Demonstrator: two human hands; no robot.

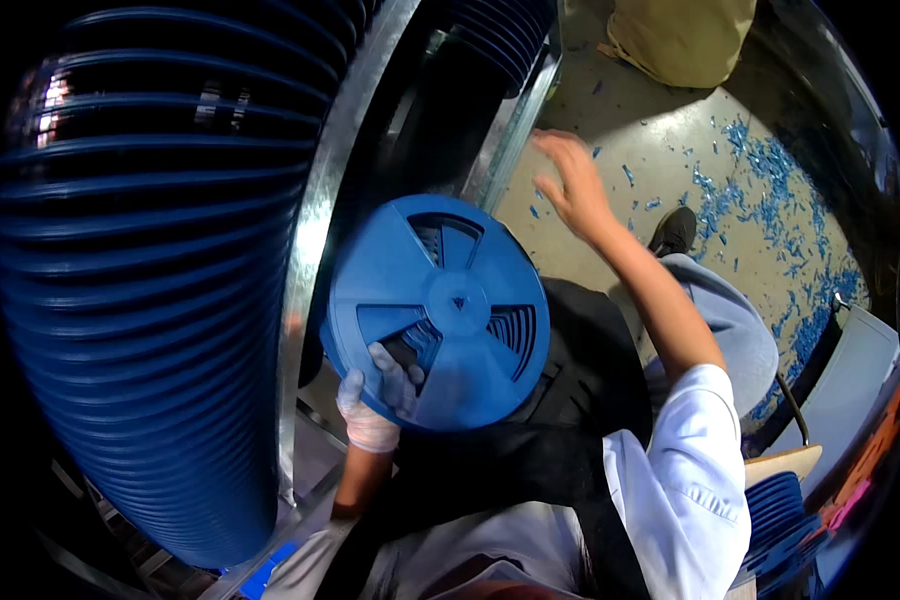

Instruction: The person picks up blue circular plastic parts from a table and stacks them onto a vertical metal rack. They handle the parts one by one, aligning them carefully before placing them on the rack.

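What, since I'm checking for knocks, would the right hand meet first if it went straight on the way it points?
Probably the metal rail, just beyond the right hand in view; depth is unclear, so the hand may pass over.

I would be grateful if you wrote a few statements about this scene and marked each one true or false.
1. The left hand holds a blue reel. True.
2. The right hand rests on that reel. False: it is held out, apart from the reel.
3. Blue scraps lie on the floor. True.
4. The left hand is bare. False: it wears a pale glove.
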